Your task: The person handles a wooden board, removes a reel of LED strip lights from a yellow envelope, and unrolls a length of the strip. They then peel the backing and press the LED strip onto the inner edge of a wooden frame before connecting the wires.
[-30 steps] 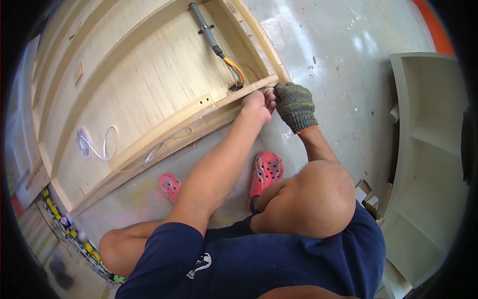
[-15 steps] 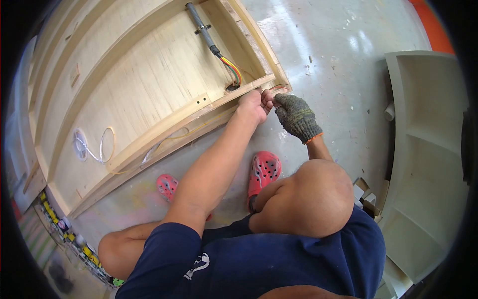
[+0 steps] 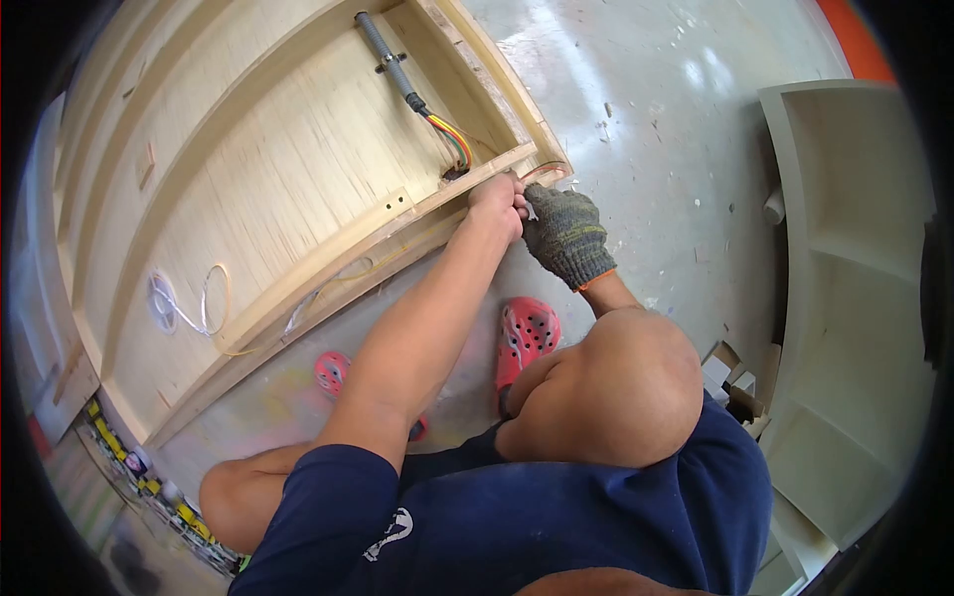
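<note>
My bare left hand [image 3: 496, 206] is closed in a pinch at the lower edge of a curved wooden frame [image 3: 298, 260]. Close against it, my right hand [image 3: 567, 236], in a dark grey knitted glove with an orange cuff, is also closed. A thin reddish wire [image 3: 543, 167] loops from the frame's corner to the fingertips of both hands; the pinched part is hidden. Just above the hands, yellow, red and green wires [image 3: 454, 139] come out of a grey conduit [image 3: 382, 50] and enter a hole in the wood.
A coil of white wire [image 3: 162, 300] lies inside the frame, with a thin yellowish wire [image 3: 360, 266] along its lower edge. At right stands a pale curved shelf unit [image 3: 855, 268]. Cardboard scraps [image 3: 730, 382] lie beside my knee. Red clogs [image 3: 529, 338] are on the grey floor.
My gloved right hand has moved left and in closer to my left hand. My left hand's fingers are more tightly curled. The whole view has shifted slightly.
</note>
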A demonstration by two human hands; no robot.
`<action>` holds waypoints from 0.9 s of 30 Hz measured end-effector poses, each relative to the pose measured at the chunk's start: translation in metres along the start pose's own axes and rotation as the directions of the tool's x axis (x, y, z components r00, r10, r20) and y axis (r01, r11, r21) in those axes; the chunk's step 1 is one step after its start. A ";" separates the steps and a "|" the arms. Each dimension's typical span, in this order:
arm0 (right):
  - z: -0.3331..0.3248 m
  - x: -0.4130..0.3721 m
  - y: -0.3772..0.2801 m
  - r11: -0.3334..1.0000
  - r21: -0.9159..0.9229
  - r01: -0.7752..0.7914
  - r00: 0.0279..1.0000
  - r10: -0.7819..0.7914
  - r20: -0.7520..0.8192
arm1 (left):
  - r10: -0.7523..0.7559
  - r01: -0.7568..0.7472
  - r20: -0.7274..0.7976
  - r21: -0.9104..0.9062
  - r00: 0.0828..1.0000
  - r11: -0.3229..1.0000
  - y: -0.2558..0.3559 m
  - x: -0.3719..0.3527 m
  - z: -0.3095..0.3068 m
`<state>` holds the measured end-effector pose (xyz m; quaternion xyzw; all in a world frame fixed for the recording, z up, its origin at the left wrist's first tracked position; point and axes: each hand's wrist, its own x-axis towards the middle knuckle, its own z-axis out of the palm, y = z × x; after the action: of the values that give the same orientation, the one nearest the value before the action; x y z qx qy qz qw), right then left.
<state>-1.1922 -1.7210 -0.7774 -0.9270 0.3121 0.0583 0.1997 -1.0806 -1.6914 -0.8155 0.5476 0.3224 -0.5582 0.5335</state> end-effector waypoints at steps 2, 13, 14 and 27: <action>-0.004 -0.003 -0.006 0.996 0.037 -0.078 0.997 0.079 -0.014 | -0.011 0.011 0.039 -0.010 0.999 1.000 0.001 0.005 -0.003; 0.004 0.023 0.020 0.995 0.079 -0.064 0.991 0.073 -0.112 | -0.019 0.019 0.012 0.017 1.000 1.000 0.003 -0.003 -0.001; 0.005 0.026 0.021 0.992 0.086 -0.092 0.993 0.099 -0.071 | -0.025 0.025 0.003 0.011 1.000 1.000 0.002 -0.003 -0.001; 0.015 0.039 0.013 0.959 0.212 -0.189 0.974 0.210 -0.082 | 0.007 -0.006 -0.011 0.061 1.000 0.998 0.002 -0.005 0.002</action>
<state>-1.1692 -1.7459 -0.8050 -0.8673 0.4182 -0.0023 0.2699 -1.0802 -1.6922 -0.8098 0.5679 0.3064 -0.5629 0.5165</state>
